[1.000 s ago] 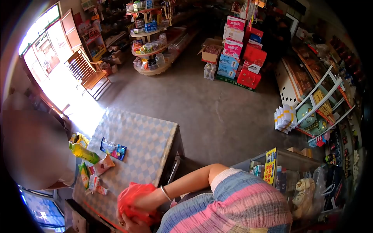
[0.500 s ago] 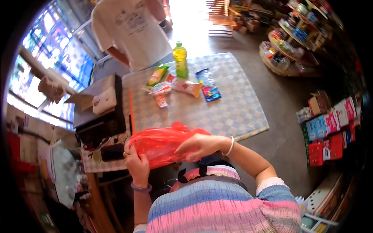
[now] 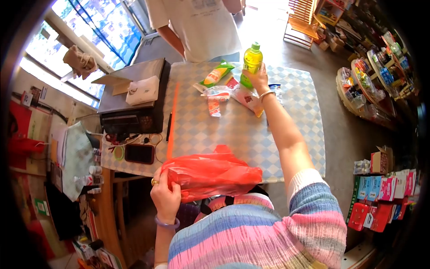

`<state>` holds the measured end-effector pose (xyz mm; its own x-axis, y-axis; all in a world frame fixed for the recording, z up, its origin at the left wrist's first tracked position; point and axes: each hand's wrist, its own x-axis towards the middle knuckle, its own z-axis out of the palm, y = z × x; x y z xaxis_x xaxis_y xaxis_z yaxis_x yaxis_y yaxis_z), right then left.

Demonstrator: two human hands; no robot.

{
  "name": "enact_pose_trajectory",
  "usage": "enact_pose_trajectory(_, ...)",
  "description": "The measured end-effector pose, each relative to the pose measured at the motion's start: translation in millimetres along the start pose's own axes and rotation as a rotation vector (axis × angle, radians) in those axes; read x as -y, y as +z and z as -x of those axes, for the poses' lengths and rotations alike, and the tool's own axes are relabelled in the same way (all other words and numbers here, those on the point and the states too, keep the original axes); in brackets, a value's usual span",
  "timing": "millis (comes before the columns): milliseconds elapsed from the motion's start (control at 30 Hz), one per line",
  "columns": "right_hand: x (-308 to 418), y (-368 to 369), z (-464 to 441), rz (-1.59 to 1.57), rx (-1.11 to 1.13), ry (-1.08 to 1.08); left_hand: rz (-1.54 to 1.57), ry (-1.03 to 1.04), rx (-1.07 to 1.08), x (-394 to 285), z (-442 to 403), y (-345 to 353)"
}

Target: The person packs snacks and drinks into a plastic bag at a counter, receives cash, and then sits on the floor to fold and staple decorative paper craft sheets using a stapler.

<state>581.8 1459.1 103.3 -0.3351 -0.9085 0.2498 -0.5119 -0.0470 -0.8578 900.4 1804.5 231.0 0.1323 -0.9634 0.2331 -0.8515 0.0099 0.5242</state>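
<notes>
My left hand (image 3: pixel 166 193) is closed on one end of a red plastic bag (image 3: pixel 210 175), which spreads along the table's near edge. Out over the table, my right hand (image 3: pixel 257 80) wraps round the lower half of a green-capped drink bottle (image 3: pixel 253 58) standing upright. Left of the bottle lies a green and yellow snack packet (image 3: pixel 217 74). A white and red packet (image 3: pixel 215 106) sits nearer to me. Beside it, a pink and orange packet (image 3: pixel 247 99) lies just below my right hand. A blue packet (image 3: pixel 275 92) is partly hidden behind my right wrist.
The checked tablecloth (image 3: pixel 291 121) covers the table. At the left stand a dark scale-like machine (image 3: pixel 130 116) and a phone (image 3: pixel 139 154). Across the table is a person in a white shirt (image 3: pixel 201 31). Tiered snack shelves (image 3: pixel 358 85) stand to the right.
My right hand has left the red bag and reached forward to the bottle, closing round it. My left hand still grips the bag. The camera view has shifted.
</notes>
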Motion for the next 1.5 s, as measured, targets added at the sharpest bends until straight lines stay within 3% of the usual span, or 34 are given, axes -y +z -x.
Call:
enact_pose_trajectory(200,14.5,-12.3,-2.1,0.014,-0.108,-0.131,0.087,0.074,-0.092,1.4,-10.4,-2.9)
enact_pose_trajectory(333,98.7,-88.6,49.7,-0.541,0.35,-0.063,0.091,0.122,-0.066,4.8,-22.2,3.8)
enact_pose_trajectory(400,150.3,-126.9,89.3,-0.603,0.602,-0.074,0.08,0.182,-0.033,1.7,-32.1,9.2)
enact_pose_trajectory(467,171.1,-154.3,118.2,-0.473,0.948,-0.105,0.131,0.213,0.0,-7.7,-43.1,12.3)
enact_pose_trajectory(500,184.8,-159.6,137.9,-0.459,1.151,0.016,0.151,0.192,0.023,-6.8,-45.8,17.0)
enact_pose_trajectory(533,185.8,-158.0,151.6,-0.341,1.252,-0.147,0.178,0.196,0.048,-7.5,-49.0,19.2)
enact_pose_trajectory(567,193.3,-157.0,167.7,-0.201,1.455,-0.065,0.204,0.201,0.071,-8.0,-51.9,21.0)
enact_pose_trajectory(633,205.1,-148.1,199.7,-0.113,1.678,0.048,0.2,0.215,0.091,-7.9,-52.7,22.5)
enact_pose_trajectory(733,171.2,-122.9,230.0,-0.096,1.807,0.079,0.107,0.243,0.086,-3.2,-48.5,22.0)
enact_pose_trajectory(867,145.7,-114.5,249.4,-0.215,1.528,0.663,0.026,0.276,0.137,0.5,-28.2,9.5)
enact_pose_trajectory(967,142.8,-104.3,262.2,-0.409,1.361,0.842,0.003,0.327,0.109,-5.8,-12.4,10.9)
enact_pose_trajectory(1100,144.8,-80.8,289.9,-0.746,0.917,1.053,0.03,0.252,0.18,-9.0,10.1,19.3)
enact_pose_trajectory(1167,134.4,-63.7,303.9,-0.912,0.77,1.055,0.072,0.214,0.219,-10.8,18.6,22.5)
enact_pose_trajectory(1267,133.5,-43.4,314.6,-0.984,0.583,0.937,0.051,0.301,0.114,-9.9,27.3,23.7)
enact_pose_trajectory(1367,128.3,-29.0,314.2,-1.039,0.424,1.08,0.056,0.299,0.129,-17.5,28.2,13.1)
enact_pose_trajectory(1467,123.3,-8.0,312.1,-1.29,0.148,1.038,0.09,0.252,0.223,-19.2,35.7,15.5)
enact_pose_trajectory(1500,122.2,-2.8,308.3,-1.233,0.12,0.998,0.124,0.238,0.242,-17.0,40.1,22.3)
